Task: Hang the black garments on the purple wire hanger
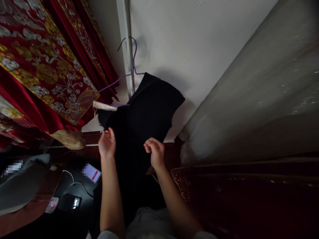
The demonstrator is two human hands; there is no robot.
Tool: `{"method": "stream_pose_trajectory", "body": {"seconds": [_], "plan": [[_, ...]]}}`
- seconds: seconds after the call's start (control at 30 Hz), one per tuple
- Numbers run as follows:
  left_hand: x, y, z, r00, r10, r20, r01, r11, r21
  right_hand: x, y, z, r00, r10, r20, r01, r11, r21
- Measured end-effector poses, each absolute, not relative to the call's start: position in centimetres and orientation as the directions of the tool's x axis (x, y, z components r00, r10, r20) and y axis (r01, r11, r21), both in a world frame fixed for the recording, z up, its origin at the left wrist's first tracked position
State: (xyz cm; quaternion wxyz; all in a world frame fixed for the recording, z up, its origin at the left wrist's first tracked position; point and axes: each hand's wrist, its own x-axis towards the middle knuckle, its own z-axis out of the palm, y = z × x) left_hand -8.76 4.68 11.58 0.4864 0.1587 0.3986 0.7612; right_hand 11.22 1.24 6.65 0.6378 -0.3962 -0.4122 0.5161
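Note:
A black garment (149, 109) hangs in front of me on a thin purple wire hanger (134, 59), whose hook goes over a pale metal pole (129, 49). My left hand (107, 144) is at the garment's left edge, palm towards me, with its bent fingertips closed on the dark cloth. Lower on the garment's right side is my right hand (155, 152), its fingers curled in and closed against the black fabric. Folds inside the grip are too dark to make out.
Red cloths with gold and silver embroidery (57, 69) hang at upper left. A lit phone (91, 173), a white cable (72, 179) and a dark device (69, 202) lie on a black surface at lower left. Grey sheeting (249, 99) stands at right, above dark red cloth (236, 199).

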Motion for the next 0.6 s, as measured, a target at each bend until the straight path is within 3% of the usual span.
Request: {"method": "stream_pose_trajectory", "body": {"seconds": [0.1,0.2,0.27,0.37,0.47,0.53,0.6], "plan": [[-4.6,3.1,11.7,-0.331,0.936,-0.116,-0.575,-0.103,0.811,11.4,1.2,7.2,0.12,0.959,0.258,-0.166,0.275,-0.947],[-2.5,1.5,15.4,-0.154,0.972,0.18,-0.275,-0.217,0.937,11.6,1.8,9.1,0.083,0.863,0.499,-0.002,0.5,-0.866],[-1.9,0.2,18.4,0.01,0.924,0.381,-0.065,-0.38,0.923,11.4,2.1,10.6,0.035,0.827,0.561,0.017,0.561,-0.828],[-1.4,-0.8,21.4,0.181,0.8,0.572,0.137,-0.597,0.791,11.1,2.1,12.7,-0.019,0.887,0.462,-0.064,0.46,-0.885],[-2.2,0.4,21.3,0.136,0.735,0.665,0.163,-0.678,0.717,11.5,1.9,14.4,-0.037,0.966,0.257,-0.187,0.246,-0.951],[-3.4,1.8,19.7,0.144,0.814,0.562,0.073,-0.575,0.815,12.3,1.9,15.5,-0.168,0.98,0.108,-0.268,0.06,-0.961],[-4.4,3.1,17.5,0.247,0.901,0.358,0.011,-0.372,0.928,13.4,2.1,16.7,-0.393,0.92,0.005,-0.266,-0.108,-0.958]]}}
